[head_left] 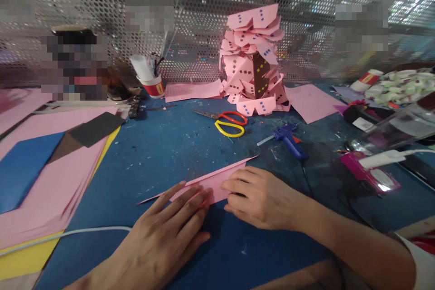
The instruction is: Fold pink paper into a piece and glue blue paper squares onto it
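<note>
A folded pink paper sheet [211, 179] lies on the blue table [163, 145], shaped as a long thin triangle pointing right. My left hand [166, 231] lies flat with its fingers stretched out, the fingertips pressing on the paper's near left part. My right hand [260, 197] rests on the paper's right part, its fingers curled and pressed down along the fold.
A tall stack of folded pink pieces [253, 61] stands at the back. Red and yellow scissors [228, 122] and a blue glue gun [288, 139] lie behind the paper. Pink, blue, yellow and dark sheets [44, 167] are piled left. A paper cup [153, 85], a white cable [68, 234] and clutter at right.
</note>
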Available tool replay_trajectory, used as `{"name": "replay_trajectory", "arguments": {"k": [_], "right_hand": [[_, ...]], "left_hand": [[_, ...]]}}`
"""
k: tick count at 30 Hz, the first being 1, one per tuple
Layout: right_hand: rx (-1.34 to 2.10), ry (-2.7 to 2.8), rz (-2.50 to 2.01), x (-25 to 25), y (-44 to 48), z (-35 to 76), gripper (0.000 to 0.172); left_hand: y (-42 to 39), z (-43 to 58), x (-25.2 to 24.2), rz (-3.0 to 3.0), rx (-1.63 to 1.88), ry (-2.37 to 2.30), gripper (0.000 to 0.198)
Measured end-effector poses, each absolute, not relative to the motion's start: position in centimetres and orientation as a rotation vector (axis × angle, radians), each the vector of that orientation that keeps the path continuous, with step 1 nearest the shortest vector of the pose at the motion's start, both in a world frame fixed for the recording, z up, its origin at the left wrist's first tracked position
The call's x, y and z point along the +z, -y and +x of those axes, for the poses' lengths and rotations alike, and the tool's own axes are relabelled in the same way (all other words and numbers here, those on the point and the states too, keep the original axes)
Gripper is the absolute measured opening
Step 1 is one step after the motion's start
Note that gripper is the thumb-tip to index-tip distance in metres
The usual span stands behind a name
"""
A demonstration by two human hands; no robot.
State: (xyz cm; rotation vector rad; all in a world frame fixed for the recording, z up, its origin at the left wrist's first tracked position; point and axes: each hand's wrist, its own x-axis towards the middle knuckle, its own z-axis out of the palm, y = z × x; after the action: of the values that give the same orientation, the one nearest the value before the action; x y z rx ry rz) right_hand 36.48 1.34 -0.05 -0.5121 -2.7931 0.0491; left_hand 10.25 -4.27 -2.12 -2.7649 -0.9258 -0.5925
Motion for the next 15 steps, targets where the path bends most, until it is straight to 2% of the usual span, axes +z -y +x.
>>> {"name": "replay_trajectory", "arguments": {"k": [7,15], "right_hand": [[0.056,2.786,-0.508,-0.08,-1.44,36.56,0.018],[0.063,2.761,-0.520,-0.11,-1.47,36.56,0.018]], "left_hand": [[3.85,9.91,-1.94,-2.772,-0.567,0.887,0.032],[4.19,9.74,-1.98,-2.775,-0.689,0.957,0.023]]}}
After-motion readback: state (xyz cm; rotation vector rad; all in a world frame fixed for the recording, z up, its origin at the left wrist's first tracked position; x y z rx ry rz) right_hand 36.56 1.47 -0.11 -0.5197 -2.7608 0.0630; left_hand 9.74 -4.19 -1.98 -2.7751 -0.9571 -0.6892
